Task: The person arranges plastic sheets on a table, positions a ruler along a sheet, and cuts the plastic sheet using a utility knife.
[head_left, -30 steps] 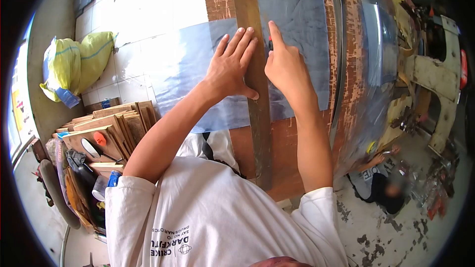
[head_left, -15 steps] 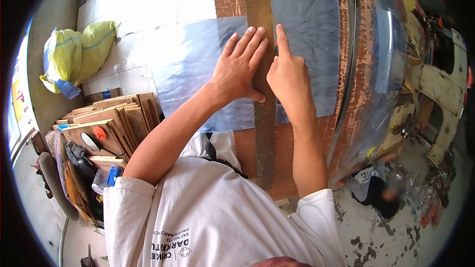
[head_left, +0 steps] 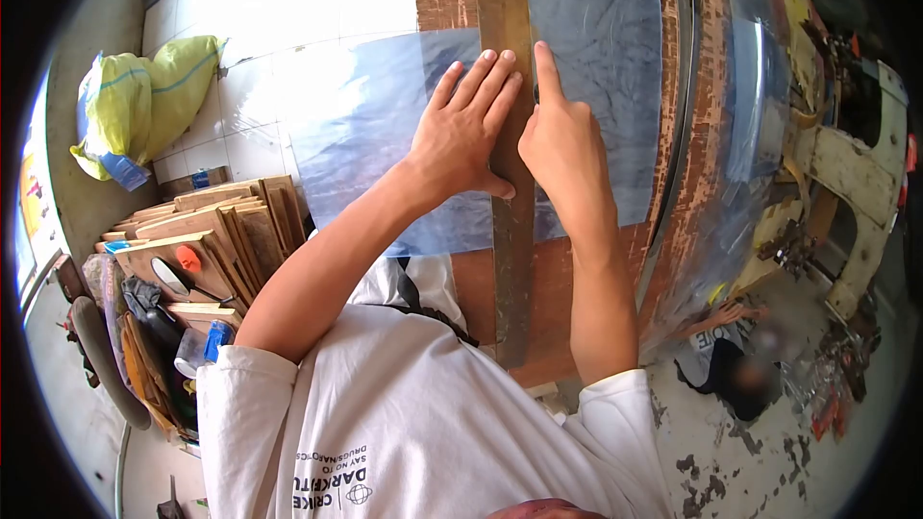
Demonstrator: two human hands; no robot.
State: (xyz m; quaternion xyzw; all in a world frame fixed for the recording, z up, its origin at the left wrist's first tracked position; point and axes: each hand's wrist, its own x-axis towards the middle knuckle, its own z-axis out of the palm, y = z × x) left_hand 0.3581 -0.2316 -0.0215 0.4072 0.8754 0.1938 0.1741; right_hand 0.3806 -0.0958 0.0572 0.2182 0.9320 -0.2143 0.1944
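A long flat brown strip point(head_left: 511, 259), like a straightedge, lies on a bluish clear plastic sheet point(head_left: 596, 58). My left hand point(head_left: 461, 130) presses flat on the strip and the sheet to its left, fingers spread and thumb out across the strip. Along the strip's right edge is my right hand point(head_left: 565, 139), its index finger stretched forward and the other fingers curled. A small dark bit shows beside the curled fingers; what they hold is mostly hidden under the hand. The sheet extends past the left side of the worn reddish-brown board point(head_left: 471, 293).
Thin wooden boards point(head_left: 231, 231) stand stacked at left, below a yellow-green sack point(head_left: 154, 101). A dark metal strip point(head_left: 681, 115) runs along the board's right side. Beyond stands a beige metal frame point(head_left: 856, 173). Another person point(head_left: 721, 365) is at lower right, one arm outstretched.
My right hand has slid very slightly forward along the strip. My left hand keeps its place. The other person's arm at lower right now reaches out farther into view.
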